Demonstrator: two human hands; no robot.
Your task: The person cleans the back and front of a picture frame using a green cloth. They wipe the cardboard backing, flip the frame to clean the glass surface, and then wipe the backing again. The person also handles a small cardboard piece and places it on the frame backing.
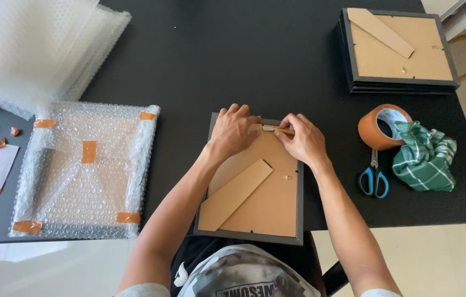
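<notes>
A dark picture frame (300,204) lies face down at the near edge of the black table (255,66), its brown cardboard back and slanted stand strip (234,194) facing up. My left hand (234,131) presses flat on the frame's top edge. My right hand (302,140) pinches a small thin tool (275,129) at that same top edge, right beside the left fingers. What the tool's tip touches is hidden by the fingers.
A bubble-wrapped, taped parcel (84,170) lies to the left, under a stack of bubble wrap sheets (35,44). At right are a brown tape roll (381,126), blue-handled scissors (374,179), a green checked cloth (424,157), and a stack of frames (398,52) at the far right.
</notes>
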